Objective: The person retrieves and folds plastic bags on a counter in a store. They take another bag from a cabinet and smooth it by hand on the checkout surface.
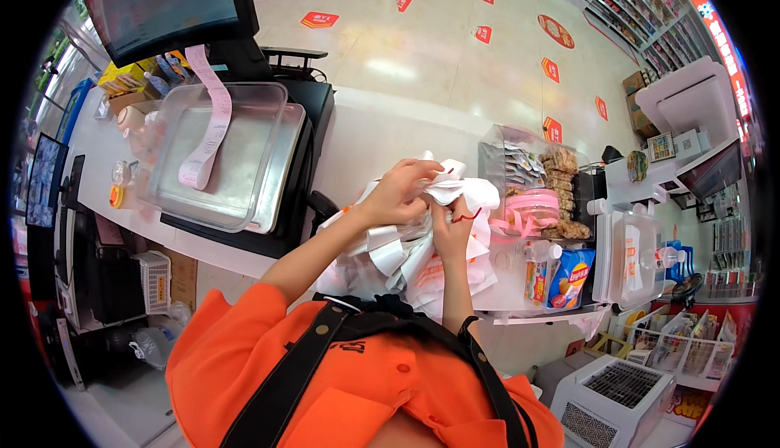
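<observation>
A loose heap of white plastic bags (388,246) with orange print lies on the counter right in front of me. My left hand (404,191) is bent over the top of the heap, its fingers closed on a gathered piece of bag. Just right of it and nearer to me, my right hand (452,235) is closed on the same crumpled white plastic. A thin red line shows on the bag beside my right fingers. Folds of plastic hide some of the fingertips.
Left on the counter stand a scale with a metal tray (231,180), a clear plastic tub (272,111) and a hanging receipt strip (213,135). On the right are a clear box of packaged snacks (520,164), a pink ribbon roll (528,208) and a blue chip packet (570,277).
</observation>
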`<state>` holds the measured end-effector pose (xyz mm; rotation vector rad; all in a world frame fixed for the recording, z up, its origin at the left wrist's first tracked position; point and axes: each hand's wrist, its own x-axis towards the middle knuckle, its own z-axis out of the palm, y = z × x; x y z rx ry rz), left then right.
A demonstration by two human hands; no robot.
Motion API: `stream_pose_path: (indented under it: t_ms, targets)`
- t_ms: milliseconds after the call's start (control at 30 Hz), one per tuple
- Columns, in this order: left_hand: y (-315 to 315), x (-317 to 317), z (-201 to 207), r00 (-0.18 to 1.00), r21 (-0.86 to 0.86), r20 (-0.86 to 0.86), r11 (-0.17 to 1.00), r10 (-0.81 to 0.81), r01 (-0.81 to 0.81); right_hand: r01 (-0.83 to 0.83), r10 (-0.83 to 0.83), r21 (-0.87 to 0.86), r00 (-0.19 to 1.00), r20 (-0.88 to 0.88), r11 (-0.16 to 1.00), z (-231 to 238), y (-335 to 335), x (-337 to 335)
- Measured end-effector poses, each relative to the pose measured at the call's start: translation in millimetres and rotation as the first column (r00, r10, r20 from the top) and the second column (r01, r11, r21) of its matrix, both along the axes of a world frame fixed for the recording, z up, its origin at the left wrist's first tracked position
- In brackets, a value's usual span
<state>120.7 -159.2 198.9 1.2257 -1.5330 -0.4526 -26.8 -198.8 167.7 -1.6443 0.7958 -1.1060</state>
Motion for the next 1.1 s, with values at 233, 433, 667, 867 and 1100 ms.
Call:
stream_pose_path:
  t_ms: [233, 433, 667, 867, 1100]
  targets:
    - [9, -6, 4, 0.988, -0.205, 0.136, 0.978, 0.071, -0.042, 0.036, -0.048, 0.073, 0.983, 0.179, 0.997, 15, 7, 4]
    - [17, -30, 17, 0.928, 0.129, -0.353, 0.988, 0.121, -0.08, 0.047, -0.061, 0.069, 0.975, 0.211, 0.996, 19, 12, 4]
    - [18, -36, 39, 0.921, 0.183, -0.306, 0.964, 0.241, -0.191, 0.08, -0.081, -0.048, 0.997, -0.019, 0.996, 25, 14, -4]
    - [16, -38, 37, 0.953, 0.179, -0.089, 0.946, 0.29, -0.271, 0.07, -0.075, -0.045, 0.988, -0.138, 0.997, 31, 18, -5]
    - [34, -39, 20, 0.98, -0.137, 0.172, 0.988, 0.095, -0.072, 0.123, -0.125, -0.037, 0.992, -0.031, 0.992, 25, 19, -9]
